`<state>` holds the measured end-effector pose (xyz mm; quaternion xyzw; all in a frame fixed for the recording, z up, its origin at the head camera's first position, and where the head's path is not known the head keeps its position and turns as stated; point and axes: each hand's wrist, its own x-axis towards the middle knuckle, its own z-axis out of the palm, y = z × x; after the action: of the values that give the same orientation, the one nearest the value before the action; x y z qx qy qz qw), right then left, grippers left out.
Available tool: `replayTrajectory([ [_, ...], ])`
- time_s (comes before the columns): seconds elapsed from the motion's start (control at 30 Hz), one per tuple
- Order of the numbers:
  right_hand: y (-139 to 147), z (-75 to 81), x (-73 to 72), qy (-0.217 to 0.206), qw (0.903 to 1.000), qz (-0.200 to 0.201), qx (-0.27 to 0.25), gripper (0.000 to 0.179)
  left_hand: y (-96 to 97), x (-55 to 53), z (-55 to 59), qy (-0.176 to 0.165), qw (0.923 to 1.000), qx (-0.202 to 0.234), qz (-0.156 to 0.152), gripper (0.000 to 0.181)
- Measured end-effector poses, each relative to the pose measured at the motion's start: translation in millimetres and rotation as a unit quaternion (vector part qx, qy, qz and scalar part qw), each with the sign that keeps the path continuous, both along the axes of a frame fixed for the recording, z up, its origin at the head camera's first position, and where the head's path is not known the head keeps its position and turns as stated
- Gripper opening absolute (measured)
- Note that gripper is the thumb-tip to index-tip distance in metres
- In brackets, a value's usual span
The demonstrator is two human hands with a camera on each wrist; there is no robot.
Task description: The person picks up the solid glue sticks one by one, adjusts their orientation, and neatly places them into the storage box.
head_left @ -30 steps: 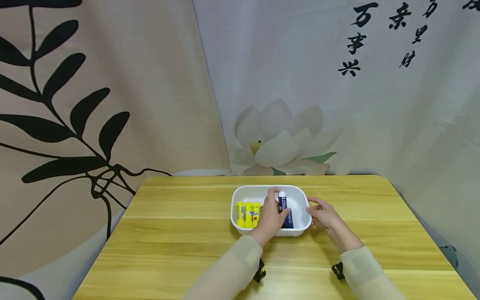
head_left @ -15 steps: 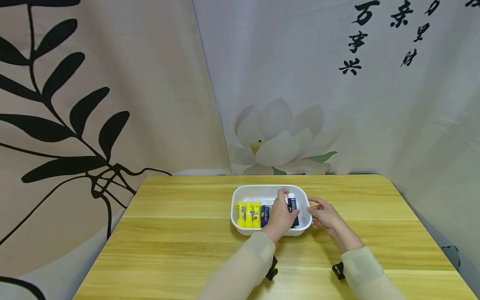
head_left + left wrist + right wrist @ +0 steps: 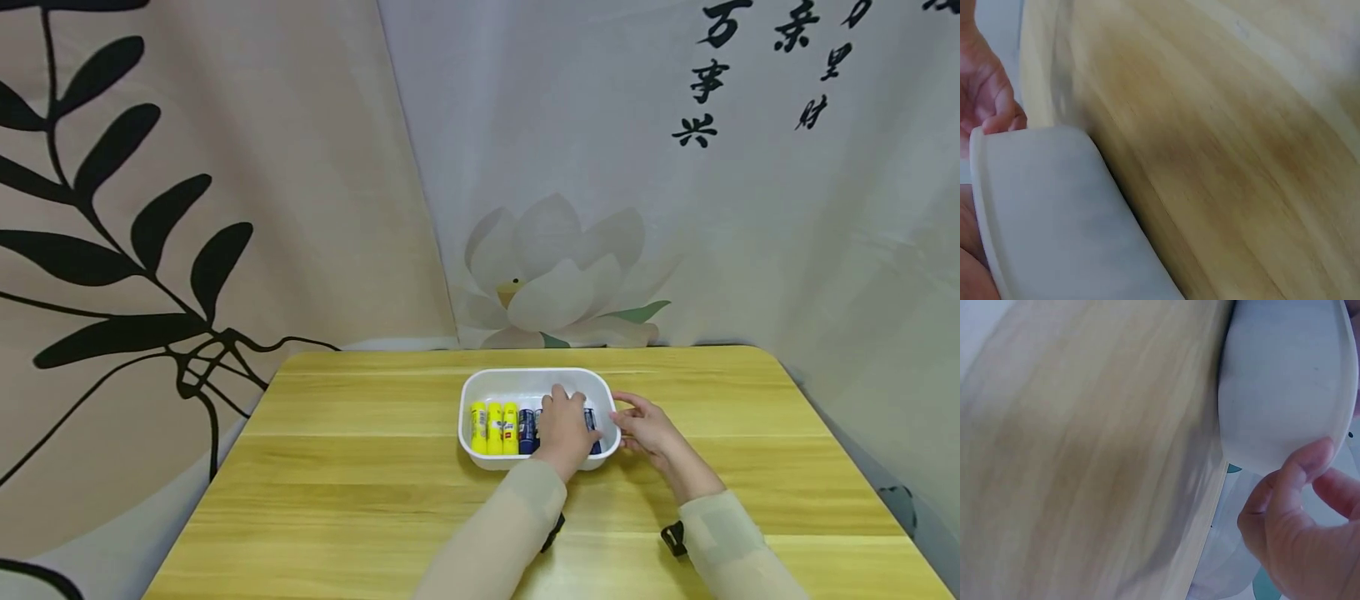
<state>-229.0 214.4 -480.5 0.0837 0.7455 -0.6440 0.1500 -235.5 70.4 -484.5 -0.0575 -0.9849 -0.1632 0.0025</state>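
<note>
A white plastic tray (image 3: 491,382) holds a row of glue sticks. Three yellow glue sticks (image 3: 495,428) lie side by side at its left end. Beside them is a dark blue glue stick (image 3: 527,432), with part of another showing next to it. My left hand (image 3: 564,432) is inside the tray, its fingers spread over the blue sticks and hiding some of them. Its thumb lies near the rightmost blue glue stick (image 3: 590,418). At the tray's right end my right hand (image 3: 649,429) pinches the rim between thumb and fingers (image 3: 1310,459).
The tray stands on a yellow wood-grain table (image 3: 360,483), near its far edge. Behind hangs a pale printed curtain (image 3: 315,167) with leaves, a lotus and black characters. A black wrist strap (image 3: 673,538) shows under the right sleeve.
My left hand has shifted right along the tray, uncovering blue glue sticks. The white-capped blue stick it held has been lowered into the tray's right part. The right hand stays at the rim.
</note>
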Motion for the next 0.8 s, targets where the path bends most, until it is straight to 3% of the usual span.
replayTrajectory([
  [0.13,-2,0.3,-0.4,-0.001,1.0,0.0,0.003,0.048,-0.9,-1.9,1.4,-0.017,0.997,-0.076,-0.003,0.045],
  [0.27,-4,0.5,-1.0,-0.002,1.0,-0.004,0.007,0.047,-4.9,-2.9,1.7,-0.03,0.9953,-0.091,-0.01,0.043],
  [0.5,-4,0.5,-2.2,0.01,0.9999,0.004,0.003,0.048,-15.7,-1.3,-0.5,0.009,0.9992,-0.025,-0.03,0.034],
  [0.8,-4,2.8,-3.0,0.008,0.9994,0.002,0.033,0.047,-55.6,2.6,14.6,0.07,0.994,0.032,-0.077,0.038],
])
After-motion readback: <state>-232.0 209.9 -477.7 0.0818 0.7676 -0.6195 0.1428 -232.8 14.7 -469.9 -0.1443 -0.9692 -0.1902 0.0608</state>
